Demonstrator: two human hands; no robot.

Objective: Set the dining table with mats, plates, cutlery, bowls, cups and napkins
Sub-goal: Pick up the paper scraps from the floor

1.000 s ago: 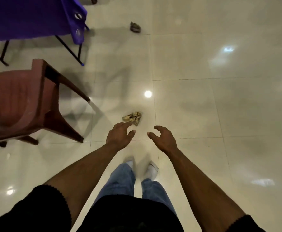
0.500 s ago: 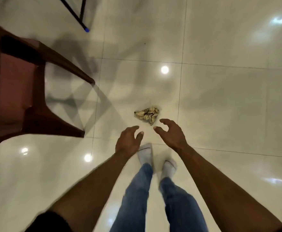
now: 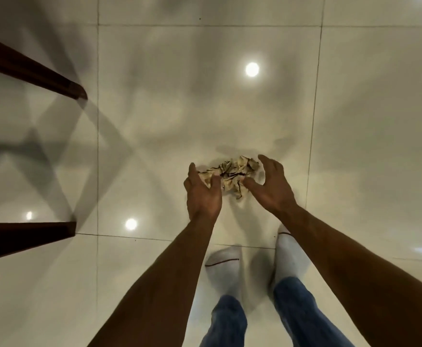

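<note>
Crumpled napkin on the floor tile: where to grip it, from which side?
Take the crumpled napkin across its long axis, from above, with the left hand and right hand closing in from either end. It lies low and spread wide on the floor, so cupped fingers gathering the folds inward probably suit it best.

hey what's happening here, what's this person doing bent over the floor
A person is bending over a crumpled napkin lying on the glossy tiled floor. The left hand and right hand reach down on either side of it, fingers spread and loosely curved, with nothing gripped yet. Their socked feet stand just behind it, and dark chair legs show at the left edge.
</note>
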